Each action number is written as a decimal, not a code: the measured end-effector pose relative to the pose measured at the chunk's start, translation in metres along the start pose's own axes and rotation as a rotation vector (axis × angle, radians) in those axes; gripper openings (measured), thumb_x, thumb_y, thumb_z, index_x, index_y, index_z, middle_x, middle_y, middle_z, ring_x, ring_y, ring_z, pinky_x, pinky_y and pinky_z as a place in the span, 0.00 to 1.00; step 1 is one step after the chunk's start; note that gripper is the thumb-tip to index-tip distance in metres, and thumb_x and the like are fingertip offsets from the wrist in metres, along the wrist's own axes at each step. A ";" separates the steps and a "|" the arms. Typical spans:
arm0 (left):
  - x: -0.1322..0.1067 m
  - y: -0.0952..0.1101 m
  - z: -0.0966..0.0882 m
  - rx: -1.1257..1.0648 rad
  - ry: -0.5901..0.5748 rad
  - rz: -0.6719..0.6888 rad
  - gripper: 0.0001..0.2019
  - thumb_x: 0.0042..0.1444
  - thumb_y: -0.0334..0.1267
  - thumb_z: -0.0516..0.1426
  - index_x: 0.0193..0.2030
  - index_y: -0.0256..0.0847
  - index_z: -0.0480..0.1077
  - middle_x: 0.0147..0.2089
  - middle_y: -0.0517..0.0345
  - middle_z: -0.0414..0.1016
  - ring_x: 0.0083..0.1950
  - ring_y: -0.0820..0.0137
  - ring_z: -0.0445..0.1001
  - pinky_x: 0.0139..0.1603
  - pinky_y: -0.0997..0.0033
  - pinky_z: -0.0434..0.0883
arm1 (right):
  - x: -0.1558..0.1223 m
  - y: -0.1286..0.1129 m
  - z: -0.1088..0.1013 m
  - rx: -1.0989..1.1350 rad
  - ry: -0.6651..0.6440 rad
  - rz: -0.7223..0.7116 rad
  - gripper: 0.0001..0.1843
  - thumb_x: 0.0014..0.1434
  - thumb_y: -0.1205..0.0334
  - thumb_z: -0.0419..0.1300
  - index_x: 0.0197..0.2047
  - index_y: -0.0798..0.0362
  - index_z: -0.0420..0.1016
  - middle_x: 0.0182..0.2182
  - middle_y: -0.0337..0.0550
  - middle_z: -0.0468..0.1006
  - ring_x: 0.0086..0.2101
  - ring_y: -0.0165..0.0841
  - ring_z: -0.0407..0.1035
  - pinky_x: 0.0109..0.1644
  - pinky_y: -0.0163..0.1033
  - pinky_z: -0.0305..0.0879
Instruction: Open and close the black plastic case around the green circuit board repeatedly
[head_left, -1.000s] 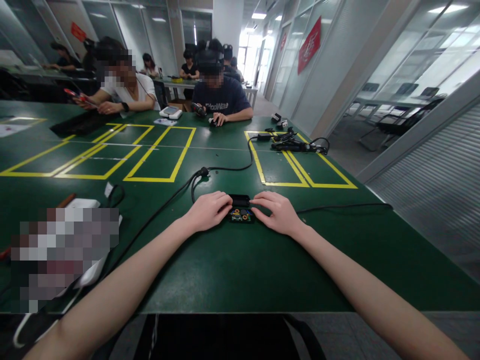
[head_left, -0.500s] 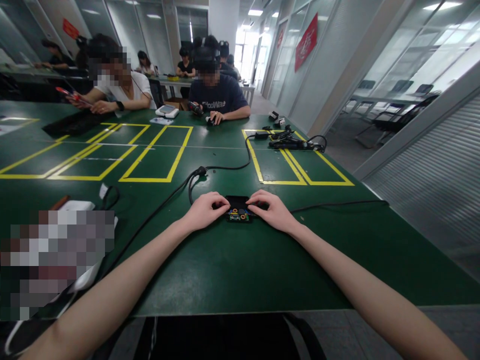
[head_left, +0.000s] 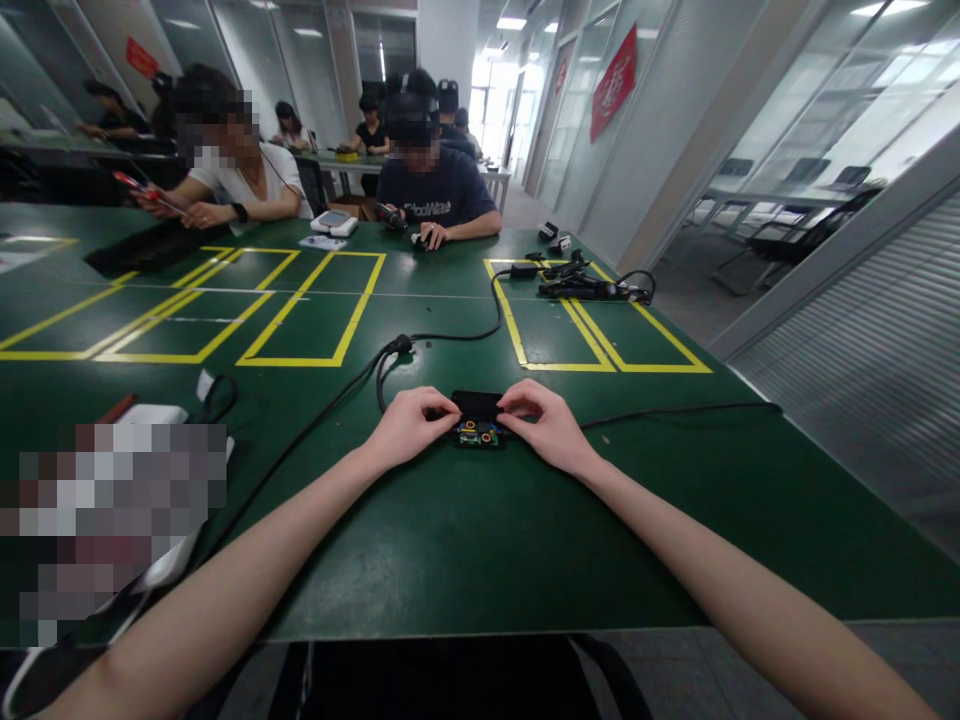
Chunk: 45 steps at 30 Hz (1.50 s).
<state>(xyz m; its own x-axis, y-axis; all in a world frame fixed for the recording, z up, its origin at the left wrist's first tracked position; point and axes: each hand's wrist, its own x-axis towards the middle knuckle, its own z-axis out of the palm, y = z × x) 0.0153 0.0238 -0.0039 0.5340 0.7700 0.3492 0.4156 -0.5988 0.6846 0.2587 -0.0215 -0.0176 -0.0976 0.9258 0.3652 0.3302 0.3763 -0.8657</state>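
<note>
An opened black power adapter case (head_left: pixel 478 401) lies on the green table in front of me. Its circuit board (head_left: pixel 480 433), with small ring-shaped coils, is exposed at the near side. My left hand (head_left: pixel 412 422) pinches the case's left edge between thumb and fingers. On the opposite edge, my right hand (head_left: pixel 544 420) holds the case in the same kind of pinch. A black cable (head_left: pixel 675 409) runs away to the right from behind my right hand. Another black cable (head_left: pixel 381 378) meets the area by my left fingers; its end there is hidden.
A tangle of black cords and parts (head_left: pixel 589 280) lies at the back right. Yellow tape (head_left: pixel 292 360) marks rectangles on the green table (head_left: pixel 480 560). To the left sit white items (head_left: pixel 157 412), partly blurred out. Two people work across the table, one with a tool (head_left: pixel 391 216).
Both hands stay pinched at the case's sides, with only a very slight shift of the fingers. The view has moved a little.
</note>
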 end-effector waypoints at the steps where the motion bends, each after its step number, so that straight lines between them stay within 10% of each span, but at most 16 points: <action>1: 0.000 0.000 0.001 0.012 0.010 0.006 0.05 0.59 0.32 0.63 0.35 0.41 0.83 0.35 0.56 0.82 0.35 0.69 0.76 0.38 0.71 0.71 | 0.000 0.001 0.000 0.018 0.008 0.022 0.07 0.55 0.60 0.68 0.37 0.51 0.77 0.38 0.42 0.77 0.38 0.34 0.75 0.42 0.40 0.77; 9: -0.004 0.002 0.005 0.079 0.050 0.017 0.05 0.59 0.32 0.62 0.36 0.42 0.81 0.32 0.58 0.81 0.32 0.70 0.74 0.36 0.72 0.70 | -0.002 0.002 -0.003 0.016 -0.011 0.042 0.23 0.55 0.61 0.67 0.55 0.50 0.77 0.45 0.45 0.76 0.37 0.32 0.75 0.36 0.37 0.74; 45: -0.002 0.006 0.001 -0.287 0.044 -0.233 0.05 0.56 0.31 0.50 0.33 0.42 0.66 0.29 0.60 0.79 0.34 0.66 0.80 0.38 0.69 0.72 | -0.006 -0.017 -0.010 0.018 -0.120 0.042 0.15 0.63 0.55 0.63 0.51 0.51 0.81 0.42 0.47 0.85 0.42 0.39 0.79 0.49 0.46 0.77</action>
<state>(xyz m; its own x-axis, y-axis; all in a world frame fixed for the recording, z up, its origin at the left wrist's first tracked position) 0.0179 0.0181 -0.0011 0.4147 0.8908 0.1857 0.2959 -0.3249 0.8982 0.2628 -0.0333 -0.0017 -0.1962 0.9379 0.2860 0.3194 0.3369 -0.8857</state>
